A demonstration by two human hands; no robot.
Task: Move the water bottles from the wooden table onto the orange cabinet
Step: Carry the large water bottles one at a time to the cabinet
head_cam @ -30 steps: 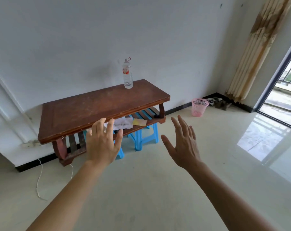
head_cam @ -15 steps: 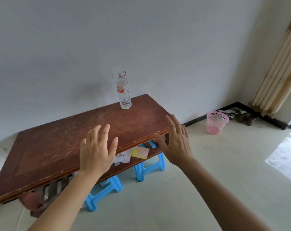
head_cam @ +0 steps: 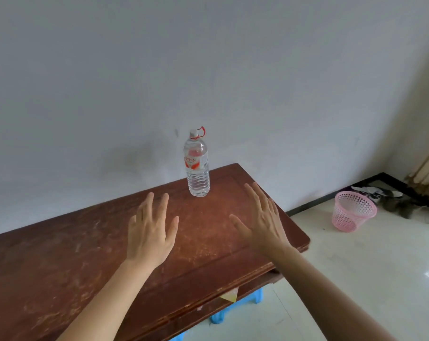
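Observation:
One clear water bottle (head_cam: 197, 166) with a red-and-white label and a red cap loop stands upright near the far right corner of the worn wooden table (head_cam: 61, 267), close to the grey wall. My left hand (head_cam: 150, 230) hovers over the tabletop, fingers spread, empty, short of the bottle and to its left. My right hand (head_cam: 262, 220) is also spread and empty, just below and right of the bottle. Neither hand touches the bottle. The orange cabinet is out of sight.
A pink mesh basket (head_cam: 352, 210) stands on the pale tiled floor at the right, with shoes (head_cam: 392, 200) behind it by the wall. A blue stool (head_cam: 235, 308) and a yellow paper (head_cam: 229, 297) sit under the table's front edge.
I have come closer to the table. Both hands moved forward from the floor side to over the tabletop, nearer the bottle; the bottle has not moved.

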